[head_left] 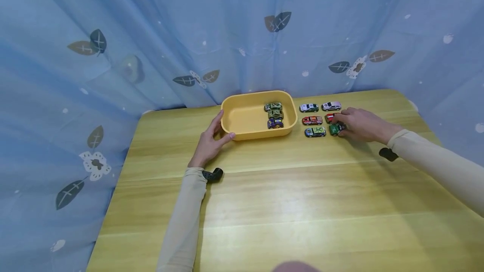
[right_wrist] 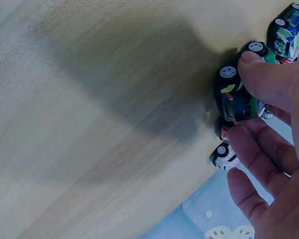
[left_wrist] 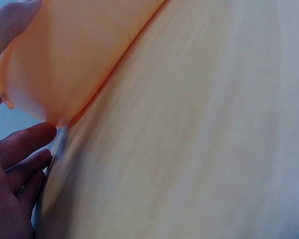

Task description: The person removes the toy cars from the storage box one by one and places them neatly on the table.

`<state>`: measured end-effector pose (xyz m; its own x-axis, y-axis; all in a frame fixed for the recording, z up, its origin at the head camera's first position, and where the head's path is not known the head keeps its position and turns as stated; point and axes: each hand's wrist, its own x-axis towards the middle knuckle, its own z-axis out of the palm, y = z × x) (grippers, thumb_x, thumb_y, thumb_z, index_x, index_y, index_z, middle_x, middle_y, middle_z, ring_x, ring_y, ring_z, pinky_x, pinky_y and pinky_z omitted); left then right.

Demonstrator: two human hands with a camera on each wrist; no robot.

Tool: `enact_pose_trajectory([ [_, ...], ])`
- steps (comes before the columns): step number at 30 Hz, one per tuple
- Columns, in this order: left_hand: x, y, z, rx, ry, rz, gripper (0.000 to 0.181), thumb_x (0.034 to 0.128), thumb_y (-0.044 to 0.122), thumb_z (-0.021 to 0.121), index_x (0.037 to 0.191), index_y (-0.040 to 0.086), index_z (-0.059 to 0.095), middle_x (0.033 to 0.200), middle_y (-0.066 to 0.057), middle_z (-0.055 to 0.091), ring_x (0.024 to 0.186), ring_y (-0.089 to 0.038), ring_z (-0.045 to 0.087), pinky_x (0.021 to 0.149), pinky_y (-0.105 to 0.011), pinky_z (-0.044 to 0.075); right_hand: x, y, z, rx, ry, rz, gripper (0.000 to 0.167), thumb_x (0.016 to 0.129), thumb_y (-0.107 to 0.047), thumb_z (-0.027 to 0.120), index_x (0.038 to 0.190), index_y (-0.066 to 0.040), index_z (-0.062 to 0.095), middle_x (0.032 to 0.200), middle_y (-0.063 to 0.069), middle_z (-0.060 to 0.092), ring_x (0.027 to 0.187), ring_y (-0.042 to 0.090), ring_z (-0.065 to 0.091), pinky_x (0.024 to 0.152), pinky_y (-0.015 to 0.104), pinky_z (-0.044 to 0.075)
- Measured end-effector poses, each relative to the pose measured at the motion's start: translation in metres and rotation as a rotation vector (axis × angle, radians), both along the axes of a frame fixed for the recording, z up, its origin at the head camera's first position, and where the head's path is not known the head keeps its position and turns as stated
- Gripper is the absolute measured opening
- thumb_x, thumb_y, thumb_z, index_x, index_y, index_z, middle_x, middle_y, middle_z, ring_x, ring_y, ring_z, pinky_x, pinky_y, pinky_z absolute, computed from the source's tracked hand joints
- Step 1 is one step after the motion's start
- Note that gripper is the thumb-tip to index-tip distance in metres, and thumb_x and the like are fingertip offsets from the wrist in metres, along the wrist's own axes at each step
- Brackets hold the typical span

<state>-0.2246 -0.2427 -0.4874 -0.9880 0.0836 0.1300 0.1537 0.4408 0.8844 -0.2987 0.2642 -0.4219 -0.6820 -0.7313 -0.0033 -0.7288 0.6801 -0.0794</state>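
At the yellow plastic bin's (head_left: pixel 245 136) left end, my left hand (head_left: pixel 208 144) holds the corner, thumb on the near side and fingers round the end. The left wrist view shows the fingers (left_wrist: pixel 37 137) near the bin's lower edge. My right hand (head_left: pixel 361 125) pinches a dark green toy car (right_wrist: pixel 236 97) between thumb and fingers at the near right of the car group. Partly covered behind it is a red toy car (head_left: pixel 330 117). Inside the bin, toward the right, sit a camouflage car (head_left: pixel 273 106), an olive car (head_left: pixel 275 114) and a purple car (head_left: pixel 275 124).
Left of my right hand stand a white-and-green car (head_left: pixel 309 108), an orange-red car (head_left: pixel 311 120) and a blue-yellow car (head_left: pixel 315 132). A pale pink-white car (head_left: pixel 331 105) is behind. The wooden table (head_left: pixel 264 205) meets a blue patterned curtain (head_left: pixel 242 32).
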Motion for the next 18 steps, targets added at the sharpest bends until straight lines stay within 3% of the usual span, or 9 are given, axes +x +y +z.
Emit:
enact_pose_trajectory([
  [10,0.001,0.001,0.001,0.001,0.000,0.004,0.090,0.0953,0.044,0.080,0.168,0.044,0.028,0.162,-0.011,0.052,0.150,-0.029,0.050,0.129,-0.053,0.031,0.001,0.000,0.001,0.036,-0.035,-0.031,0.038,0.089,-0.018,0.086,0.122,-0.006,0.072,0.112,0.017,0.074,0.102,0.039,0.070,0.089,0.061,0.058],
  [15,0.001,0.002,0.002,-0.014,-0.011,0.013,0.090,0.0948,0.047,0.080,0.167,0.045,0.027,0.163,-0.008,0.051,0.151,-0.027,0.050,0.130,-0.052,0.031,0.004,0.002,0.010,0.085,0.011,-0.063,0.051,0.084,-0.033,0.091,0.127,-0.011,0.073,0.118,0.017,0.075,0.108,0.041,0.069,0.085,0.068,0.053],
  [18,0.000,0.000,0.002,-0.010,-0.007,0.006,0.090,0.0947,0.046,0.081,0.168,0.044,0.028,0.164,-0.009,0.050,0.150,-0.027,0.050,0.130,-0.052,0.030,0.002,0.001,0.017,0.052,0.057,-0.097,0.056,0.083,-0.038,0.091,0.129,-0.013,0.073,0.120,0.016,0.075,0.111,0.040,0.067,0.082,0.065,0.050],
])
